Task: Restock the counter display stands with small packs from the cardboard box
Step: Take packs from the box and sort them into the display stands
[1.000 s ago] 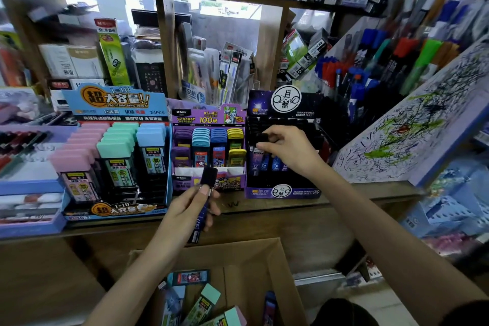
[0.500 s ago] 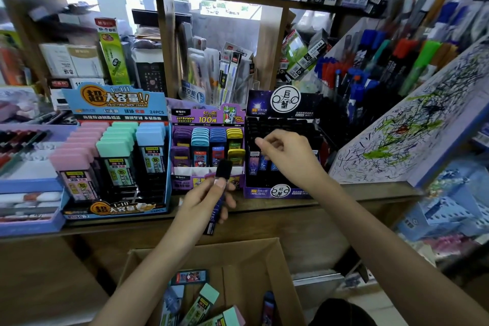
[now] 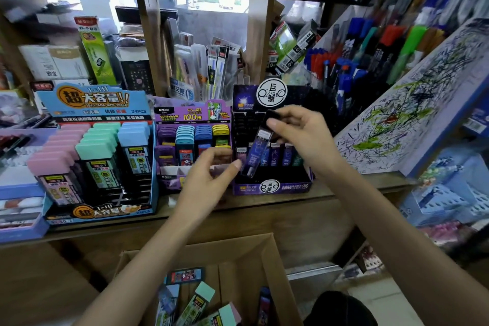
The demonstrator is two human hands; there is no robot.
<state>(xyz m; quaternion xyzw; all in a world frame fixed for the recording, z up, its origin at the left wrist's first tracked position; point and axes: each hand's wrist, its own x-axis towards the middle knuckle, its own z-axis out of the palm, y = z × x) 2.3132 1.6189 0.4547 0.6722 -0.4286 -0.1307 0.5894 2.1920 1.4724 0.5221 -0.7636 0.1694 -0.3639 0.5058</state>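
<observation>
The cardboard box (image 3: 280,259) sits below the bench (image 3: 330,193). The blue lead pack (image 3: 255,151) hangs tilted before the black-and-purple display stand (image 3: 272,188). It should be squared upright over a free slot before it is lowered. The right hand (image 3: 304,137) pinches its dark cap. The left hand (image 3: 209,174) has loosely curled fingers (image 3: 236,164) at the pack's lower end; I cannot tell whether they touch it.
</observation>
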